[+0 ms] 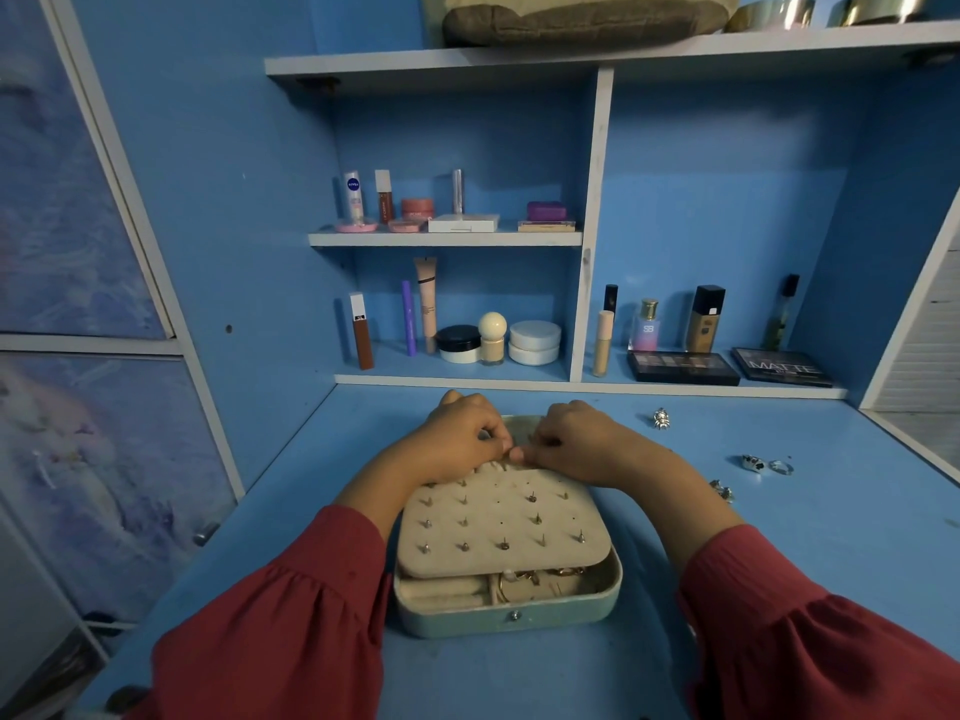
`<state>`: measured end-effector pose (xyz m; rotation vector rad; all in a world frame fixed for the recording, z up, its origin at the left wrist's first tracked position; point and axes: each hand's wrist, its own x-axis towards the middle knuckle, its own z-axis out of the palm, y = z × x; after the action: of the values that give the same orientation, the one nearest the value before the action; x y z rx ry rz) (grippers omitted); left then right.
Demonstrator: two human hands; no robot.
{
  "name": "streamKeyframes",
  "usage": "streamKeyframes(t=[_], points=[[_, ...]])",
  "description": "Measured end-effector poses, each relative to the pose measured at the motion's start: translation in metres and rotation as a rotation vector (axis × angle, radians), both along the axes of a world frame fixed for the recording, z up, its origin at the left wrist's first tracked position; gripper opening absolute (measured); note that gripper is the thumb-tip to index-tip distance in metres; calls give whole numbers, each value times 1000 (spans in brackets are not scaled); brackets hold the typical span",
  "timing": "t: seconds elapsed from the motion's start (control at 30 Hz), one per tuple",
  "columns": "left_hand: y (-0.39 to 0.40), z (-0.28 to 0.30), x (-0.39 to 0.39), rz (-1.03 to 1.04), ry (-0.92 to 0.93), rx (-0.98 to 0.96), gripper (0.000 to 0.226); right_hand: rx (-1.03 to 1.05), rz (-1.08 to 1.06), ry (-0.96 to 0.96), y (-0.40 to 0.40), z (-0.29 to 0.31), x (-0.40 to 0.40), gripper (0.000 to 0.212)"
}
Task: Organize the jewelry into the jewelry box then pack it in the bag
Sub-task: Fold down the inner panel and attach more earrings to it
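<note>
A pale green jewelry box (571, 610) lies open on the blue desk in front of me. Its cream earring panel (498, 522), studded with several earring posts, is folded down over the tray, where gold chains (540, 576) show at the near edge. My left hand (462, 433) and my right hand (571, 439) meet at the panel's far edge, fingers curled, pinching something small there that I cannot make out. Loose silver rings (768, 464) and other silver pieces (662, 418) (723, 491) lie on the desk to the right.
Shelves behind the desk hold cosmetics: bottles, tubes, jars (535, 343) and eyeshadow palettes (683, 367). A brown padded bag (582, 20) sits on the top shelf beside gold bangles (774, 13). A wardrobe door stands at the left.
</note>
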<state>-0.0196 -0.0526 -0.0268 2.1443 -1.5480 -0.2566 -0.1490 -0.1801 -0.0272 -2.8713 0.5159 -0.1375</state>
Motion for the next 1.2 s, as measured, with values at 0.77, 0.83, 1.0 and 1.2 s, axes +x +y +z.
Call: streamKeyframes(t=[0.77,0.83,1.0,1.2], points=[[3,4,-2,-14,112,34,23,224,-156,-170,-10,5,-13,7],[3,5,-3,-10,120,32,26,112,-173,-138,-10,4,-12,16],[3,6,-3,22,135,15,22,132,-198,-157,-5,9,-12,35],[4,5,-4,25,158,-4,20,202,-189,-254,-10,12,-16,22]])
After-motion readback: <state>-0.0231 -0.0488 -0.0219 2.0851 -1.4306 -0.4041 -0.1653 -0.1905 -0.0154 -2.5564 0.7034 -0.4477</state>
